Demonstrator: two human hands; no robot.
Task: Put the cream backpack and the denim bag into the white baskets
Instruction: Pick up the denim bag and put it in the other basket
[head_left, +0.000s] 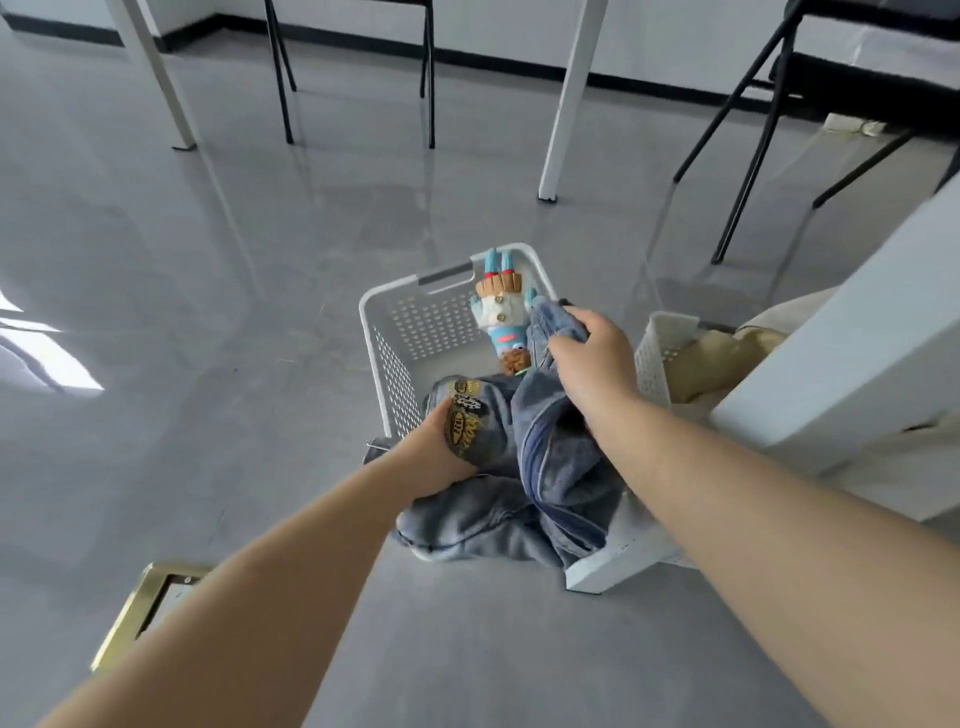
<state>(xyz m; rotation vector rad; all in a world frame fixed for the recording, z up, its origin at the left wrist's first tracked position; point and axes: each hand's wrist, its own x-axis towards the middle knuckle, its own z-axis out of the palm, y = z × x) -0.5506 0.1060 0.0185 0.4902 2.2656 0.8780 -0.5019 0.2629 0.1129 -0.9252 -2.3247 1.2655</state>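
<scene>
Denim bag (519, 483) lies half in, half out of the near white basket (395, 332): its upper folds rest inside, while the lower part spills over the basket's near rim onto the grey floor (208, 312). A patch of yellow and black badges (467, 421) shows on its front, and a blue plush doll (501, 312) hangs from it against the basket's far wall. The cloth looks soft, limp and fairly light, so it should fold and slump wherever it is not held; a hold on bunched fabric or a thick seam seems safer than on a loose flap, and the dangling doll could catch on the rim.

The left hand (441, 447) reaches in from the basket's near left corner, fingers closed on the fabric just beside the badges, forearm low and straight. The right hand (587, 348) comes over the basket's right side, palm down, fingers curled shut around a gathered fold of denim near the doll, wrist bent slightly downward. Both hands hold the bag.

Beyond the basket's right wall stands a second white basket (660, 353) with the cream backpack (727, 358) seemingly inside it, partly hidden by a white table edge (831, 374). The overhanging part of the bag is not yet tucked in.
</scene>
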